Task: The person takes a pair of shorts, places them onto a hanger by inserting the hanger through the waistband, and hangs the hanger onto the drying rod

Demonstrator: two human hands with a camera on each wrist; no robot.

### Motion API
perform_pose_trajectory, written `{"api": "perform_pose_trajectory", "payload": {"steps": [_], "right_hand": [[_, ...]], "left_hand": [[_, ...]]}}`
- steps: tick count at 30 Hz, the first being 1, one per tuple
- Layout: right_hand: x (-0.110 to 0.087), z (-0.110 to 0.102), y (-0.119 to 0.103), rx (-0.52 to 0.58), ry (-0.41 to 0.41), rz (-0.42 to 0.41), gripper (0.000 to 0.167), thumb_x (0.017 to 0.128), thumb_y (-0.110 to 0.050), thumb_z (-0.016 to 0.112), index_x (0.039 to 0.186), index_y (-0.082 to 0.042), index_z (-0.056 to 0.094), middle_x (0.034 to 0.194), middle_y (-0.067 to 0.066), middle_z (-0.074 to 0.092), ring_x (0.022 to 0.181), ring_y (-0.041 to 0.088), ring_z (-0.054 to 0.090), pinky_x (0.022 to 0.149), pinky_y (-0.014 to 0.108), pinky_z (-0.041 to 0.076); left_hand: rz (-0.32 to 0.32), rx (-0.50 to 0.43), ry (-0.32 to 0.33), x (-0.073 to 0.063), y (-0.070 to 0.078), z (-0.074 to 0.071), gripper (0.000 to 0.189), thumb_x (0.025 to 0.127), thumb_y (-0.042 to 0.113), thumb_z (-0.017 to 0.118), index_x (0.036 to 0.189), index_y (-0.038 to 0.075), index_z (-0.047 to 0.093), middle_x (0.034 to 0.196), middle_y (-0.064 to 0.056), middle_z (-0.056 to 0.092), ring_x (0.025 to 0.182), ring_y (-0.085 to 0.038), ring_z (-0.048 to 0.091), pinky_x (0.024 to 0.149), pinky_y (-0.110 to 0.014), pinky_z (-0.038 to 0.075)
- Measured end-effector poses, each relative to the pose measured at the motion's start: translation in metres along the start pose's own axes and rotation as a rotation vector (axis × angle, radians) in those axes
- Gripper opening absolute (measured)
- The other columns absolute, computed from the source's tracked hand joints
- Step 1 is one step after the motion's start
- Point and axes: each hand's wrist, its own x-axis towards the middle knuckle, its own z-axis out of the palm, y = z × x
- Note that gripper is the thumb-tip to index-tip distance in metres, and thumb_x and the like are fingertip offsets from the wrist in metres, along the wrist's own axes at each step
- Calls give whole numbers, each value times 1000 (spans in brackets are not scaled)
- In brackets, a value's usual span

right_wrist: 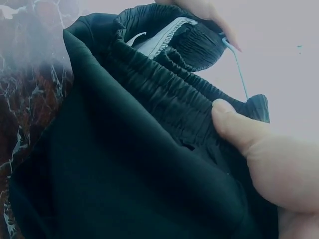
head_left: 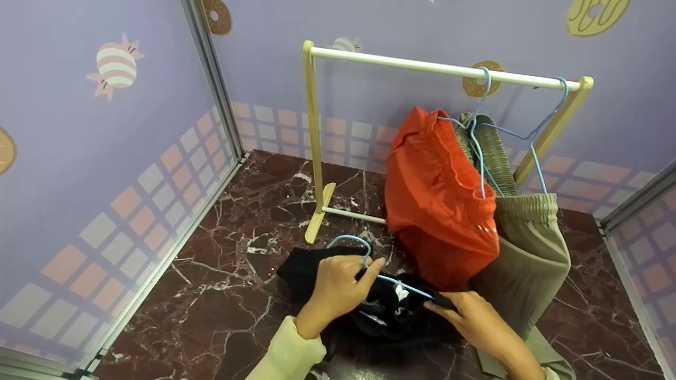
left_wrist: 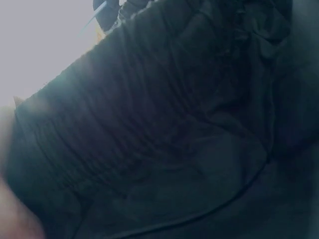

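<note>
Black pants with a gathered elastic waistband hang bunched between both hands above the floor. A light blue wire hanger runs along the waist opening, its hook rising by the left hand. That hand grips the hanger near the hook, fingers curled. At the hanger's other end, the right hand pinches the waistband. The right wrist view shows its thumb pressed on the gathered fabric, with a white label inside the waist. Dark waistband cloth fills most of the left wrist view.
Behind the hands stands a clothes rack with a white rail and wooden posts. Red shorts or pants and khaki pants hang on blue hangers at its right. The dark marble-patterned floor meets patterned walls on the sides.
</note>
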Motion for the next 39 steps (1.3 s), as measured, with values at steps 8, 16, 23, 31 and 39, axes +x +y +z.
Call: {"api": "perform_pose_trajectory", "payload": {"steps": [8,16,23,31,39], "right_hand": [[-3,-2,3,-37,60,-36,24,92,-50,56,78,-31,59,60,-19,36,55,-2,43,58,22,40],[-7,-9,7,-5,110,-72,17,93,-45,58,80,-34,60,62,-19,37,58,-2,45,60,22,41],[-13,-15,15,36,163,-113,22,93,-33,62,72,-30,57,62,-20,40,58,-3,43,58,21,41],[-21,-22,25,148,105,-95,30,95,-26,61,67,-20,51,61,-17,31,54,-5,36,53,20,37],[-28,-21,33,204,138,-161,36,93,-12,62,61,-16,45,62,-19,25,52,-7,30,47,18,34]], "left_hand": [[46,21,13,1,-6,0,54,91,46,63,53,18,37,52,9,22,48,-3,16,49,-15,12],[28,33,-3,0,-14,-6,55,90,61,55,56,19,41,52,9,25,47,-1,18,47,-14,12],[15,59,29,0,-20,-11,59,89,63,53,55,18,37,54,9,21,49,-2,15,48,-15,12],[2,98,82,1,-29,-18,57,91,63,50,57,18,44,50,8,30,45,-2,21,46,-15,15],[-62,104,153,3,-37,-27,57,94,54,53,55,17,35,52,9,20,48,-3,13,48,-17,12]]}}
